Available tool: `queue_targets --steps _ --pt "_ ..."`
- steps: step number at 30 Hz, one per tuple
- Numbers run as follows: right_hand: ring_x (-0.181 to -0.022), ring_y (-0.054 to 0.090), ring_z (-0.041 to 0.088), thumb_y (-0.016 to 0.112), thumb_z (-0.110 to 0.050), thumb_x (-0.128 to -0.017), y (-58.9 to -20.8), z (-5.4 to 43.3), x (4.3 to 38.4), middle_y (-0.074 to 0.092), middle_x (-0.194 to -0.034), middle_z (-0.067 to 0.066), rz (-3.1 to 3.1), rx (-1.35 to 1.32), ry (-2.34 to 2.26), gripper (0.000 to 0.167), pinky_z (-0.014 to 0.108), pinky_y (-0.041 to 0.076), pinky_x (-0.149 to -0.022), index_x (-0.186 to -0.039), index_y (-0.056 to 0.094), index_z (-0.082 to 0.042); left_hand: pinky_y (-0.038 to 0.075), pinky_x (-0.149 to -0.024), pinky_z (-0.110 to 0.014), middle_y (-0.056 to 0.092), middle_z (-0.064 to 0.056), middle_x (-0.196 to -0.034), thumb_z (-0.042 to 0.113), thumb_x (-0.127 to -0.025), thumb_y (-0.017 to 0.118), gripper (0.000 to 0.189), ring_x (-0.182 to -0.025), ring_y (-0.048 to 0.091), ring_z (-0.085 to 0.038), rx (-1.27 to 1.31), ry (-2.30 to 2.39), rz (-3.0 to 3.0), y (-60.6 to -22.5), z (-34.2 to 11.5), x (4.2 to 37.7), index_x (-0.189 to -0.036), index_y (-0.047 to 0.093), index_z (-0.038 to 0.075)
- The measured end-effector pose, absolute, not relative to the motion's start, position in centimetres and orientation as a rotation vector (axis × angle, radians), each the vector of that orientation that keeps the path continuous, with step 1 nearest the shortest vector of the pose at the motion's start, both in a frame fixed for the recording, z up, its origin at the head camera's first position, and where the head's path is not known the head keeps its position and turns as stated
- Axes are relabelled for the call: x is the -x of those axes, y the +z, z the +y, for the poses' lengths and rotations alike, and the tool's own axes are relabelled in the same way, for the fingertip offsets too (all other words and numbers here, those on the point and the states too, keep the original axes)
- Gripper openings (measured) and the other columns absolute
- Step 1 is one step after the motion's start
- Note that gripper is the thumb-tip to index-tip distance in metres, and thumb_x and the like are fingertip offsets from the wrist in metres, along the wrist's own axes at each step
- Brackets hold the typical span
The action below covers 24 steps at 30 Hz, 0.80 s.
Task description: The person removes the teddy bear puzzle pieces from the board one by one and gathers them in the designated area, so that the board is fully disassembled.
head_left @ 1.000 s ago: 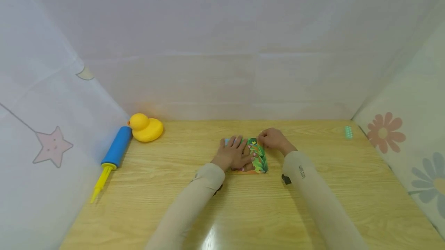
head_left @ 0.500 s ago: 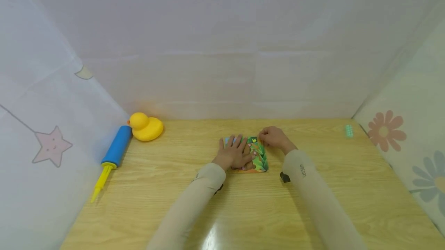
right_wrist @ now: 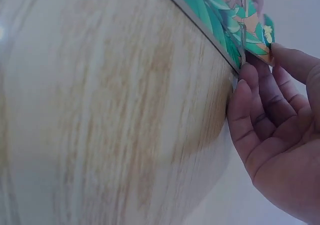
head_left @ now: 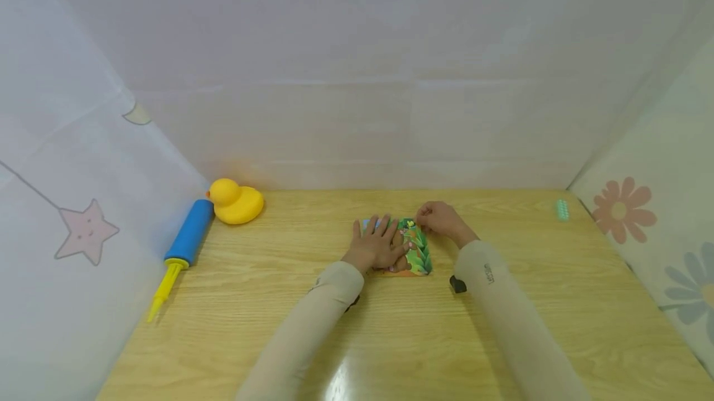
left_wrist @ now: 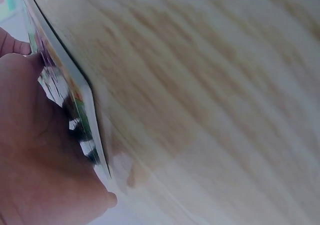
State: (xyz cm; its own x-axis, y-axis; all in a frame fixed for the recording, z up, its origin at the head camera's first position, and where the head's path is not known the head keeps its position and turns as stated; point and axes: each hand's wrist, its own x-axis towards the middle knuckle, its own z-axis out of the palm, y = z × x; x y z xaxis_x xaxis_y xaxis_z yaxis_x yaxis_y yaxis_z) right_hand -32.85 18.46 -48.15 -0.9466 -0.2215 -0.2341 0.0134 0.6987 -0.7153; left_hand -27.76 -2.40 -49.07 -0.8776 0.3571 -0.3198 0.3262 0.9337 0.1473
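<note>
A colourful jigsaw puzzle with green leaves on it lies on the wooden table, much of it covered by my left hand. That hand rests on the picture with its fingers spread. At the far right corner, my right hand pinches a puzzle piece with a yellow figure on green. In the right wrist view the piece is tilted up from the puzzle, its edge between thumb and fingertips. The left wrist view shows the puzzle's thin pale edge beside the left palm.
At the back left sit a yellow rubber duck and a blue hand pump with a yellow handle and nozzle. A small pale green bumpy object lies at the back right. Printed cloth walls enclose the table's back and sides.
Both hands keep nearly the same places on the puzzle. The whole scene shifts slightly as the head camera moves.
</note>
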Motion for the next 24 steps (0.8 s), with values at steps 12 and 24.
queue_targets --steps 12,24 --pt "-0.098 0.065 0.021 0.054 -0.020 -0.104 -48.6 19.3 33.3 0.066 -0.120 0.016 2.524 0.138 -1.231 0.032 0.033 0.060 -0.081 -0.127 0.065 0.000 -0.008 -0.125 -0.063 -0.010 0.009 -0.172 0.078 -0.097 0.014 0.082 -0.160 -0.009 -0.022 -0.464 0.116 2.718 -50.3 -2.1 28.8 -0.164 -0.004 0.035" --pt "-0.096 0.068 0.017 0.051 -0.024 -0.108 -48.9 23.4 32.7 0.056 -0.137 0.020 2.302 -0.012 -1.550 0.043 0.033 0.061 -0.087 -0.143 0.053 -0.001 -0.003 -0.126 -0.062 -0.004 0.006 -0.173 0.074 -0.100 0.017 0.079 -0.161 -0.003 -0.023 -0.480 0.083 2.753 -49.3 -2.1 27.9 -0.165 0.002 0.031"
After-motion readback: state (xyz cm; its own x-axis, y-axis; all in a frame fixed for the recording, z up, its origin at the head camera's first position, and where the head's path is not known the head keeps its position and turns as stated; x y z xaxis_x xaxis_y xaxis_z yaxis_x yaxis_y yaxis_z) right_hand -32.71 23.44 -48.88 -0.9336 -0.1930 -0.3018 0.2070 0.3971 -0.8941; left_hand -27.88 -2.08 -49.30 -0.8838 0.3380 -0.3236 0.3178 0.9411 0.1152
